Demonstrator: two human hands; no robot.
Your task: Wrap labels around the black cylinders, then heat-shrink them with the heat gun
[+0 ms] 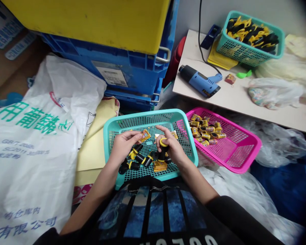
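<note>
Over a turquoise mesh basket (108, 131), my left hand (126, 144) pinches a small yellow-orange printed label (144, 135) between thumb and fingers. A short black cylinder with a yellow rim (164, 144) is gripped in my right hand (174, 146), its index finger stretched out. Below both hands, several similar black-and-yellow cylinders (140, 158) lie loose in the basket. Near the basket's front side rests a small stack of yellow-orange labels (159, 166). More labels (174, 135) show partly behind my right hand.
At the right, a pink basket (252, 149) holds several labelled cylinders (206, 129). A blue heat gun (200, 81) lies on the white table (183, 54), near another turquoise basket (250, 56) of black-and-yellow parts. Blue crates (132, 71) stand ahead; a white sack (28, 163) lies left.
</note>
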